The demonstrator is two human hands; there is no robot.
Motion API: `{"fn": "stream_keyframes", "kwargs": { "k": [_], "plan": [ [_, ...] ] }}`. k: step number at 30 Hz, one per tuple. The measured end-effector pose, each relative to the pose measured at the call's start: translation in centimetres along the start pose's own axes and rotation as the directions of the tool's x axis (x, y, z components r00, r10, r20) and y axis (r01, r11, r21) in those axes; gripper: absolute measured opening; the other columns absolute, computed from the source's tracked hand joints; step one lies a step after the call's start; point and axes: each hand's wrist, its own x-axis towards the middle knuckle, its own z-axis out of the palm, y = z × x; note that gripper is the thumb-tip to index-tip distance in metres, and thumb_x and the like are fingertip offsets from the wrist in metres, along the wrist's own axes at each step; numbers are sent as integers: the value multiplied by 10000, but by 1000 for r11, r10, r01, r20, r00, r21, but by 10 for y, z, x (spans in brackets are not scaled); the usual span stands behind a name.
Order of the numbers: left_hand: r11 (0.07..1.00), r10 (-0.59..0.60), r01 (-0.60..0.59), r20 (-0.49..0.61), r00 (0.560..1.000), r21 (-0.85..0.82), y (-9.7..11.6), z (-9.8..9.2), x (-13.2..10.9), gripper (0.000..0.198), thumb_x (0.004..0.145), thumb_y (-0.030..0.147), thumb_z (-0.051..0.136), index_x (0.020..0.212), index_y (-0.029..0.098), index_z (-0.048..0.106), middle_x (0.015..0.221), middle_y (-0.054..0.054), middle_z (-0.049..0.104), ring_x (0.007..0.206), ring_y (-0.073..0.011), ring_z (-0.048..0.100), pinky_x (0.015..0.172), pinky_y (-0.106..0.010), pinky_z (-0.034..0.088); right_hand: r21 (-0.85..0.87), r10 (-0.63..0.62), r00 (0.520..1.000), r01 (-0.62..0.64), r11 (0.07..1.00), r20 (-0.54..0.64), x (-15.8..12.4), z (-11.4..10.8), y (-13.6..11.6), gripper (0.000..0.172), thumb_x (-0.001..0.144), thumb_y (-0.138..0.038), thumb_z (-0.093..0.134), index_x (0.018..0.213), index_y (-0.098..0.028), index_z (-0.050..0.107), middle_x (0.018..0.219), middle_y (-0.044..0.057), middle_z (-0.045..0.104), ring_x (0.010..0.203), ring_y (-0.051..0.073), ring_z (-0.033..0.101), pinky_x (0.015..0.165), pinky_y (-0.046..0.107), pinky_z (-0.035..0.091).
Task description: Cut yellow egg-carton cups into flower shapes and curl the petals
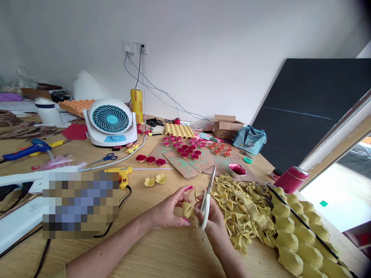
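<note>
In our left hand [166,212], the fingers curl partway closed around a yellow cup [187,209], thumb below its cut petals. Our right hand [213,220] has its fingers wrapped round white-handled scissors [206,199], blades pointing away from us. Just right of those fingers, a scrap heap [243,208] crowds us; egg trays [286,239] lie farther right, near the worktop [162,251] edge. Left of our left fingers, bare wood reaches toward the glue gun [126,173]; more opens between our forearms.

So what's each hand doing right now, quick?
Left hand: holding a yellow petal-shaped cup.
Right hand: holding the white-handled scissors, blades pointing up and away.
</note>
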Motion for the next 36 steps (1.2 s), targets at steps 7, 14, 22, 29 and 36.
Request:
{"fn": "stream_keyframes", "kwargs": {
  "k": [7, 14, 22, 29, 36],
  "plan": [
    [992, -53, 49, -36, 998, -119, 4, 16, 1, 760, 743, 177, 721, 1418, 242, 377, 1128, -51, 638, 1074, -212, 596, 979, -371, 436, 70, 44, 993, -37, 997, -105, 1, -4, 4, 395, 753, -464, 765, 1028, -233, 602, 782, -13, 597, 641, 143, 508, 576, 245, 428],
    [841, -126, 85, -42, 991, -534, 6, 16, 2, 709, 729, 218, 773, 1365, 223, 460, 1133, -58, 680, 1093, -208, 618, 960, -340, 407, 145, 42, 992, -24, 989, -123, -2, -2, 9, 357, 742, -407, 804, 990, -226, 623, 813, -9, 611, 684, 138, 532, 636, 248, 456],
    [727, -196, 63, -118, 974, -684, -1, 30, 2, 722, 656, 180, 845, 1294, 236, 512, 1250, -86, 661, 1186, -228, 589, 1010, -345, 380, 57, -73, 989, 81, 995, -131, -6, 10, 5, 298, 814, -391, 745, 1004, -242, 570, 774, -38, 546, 665, 124, 499, 636, 238, 448],
    [715, -211, 22, -186, 960, -699, -2, 33, 2, 648, 685, 179, 835, 1259, 242, 542, 1236, -75, 675, 1109, -213, 618, 928, -317, 411, 21, -75, 987, 79, 997, -141, -8, 12, 5, 317, 813, -411, 735, 1011, -239, 557, 808, -26, 572, 713, 142, 527, 674, 252, 464],
    [740, -197, -88, -339, 920, -667, 2, 18, 4, 641, 680, 157, 828, 1256, 225, 554, 967, -3, 729, 813, -101, 609, 734, -217, 413, -173, -58, 998, 62, 983, 27, -11, 4, -1, 300, 801, -438, 710, 964, -210, 604, 809, -1, 571, 792, 192, 528, 739, 296, 463]
  ]
}}
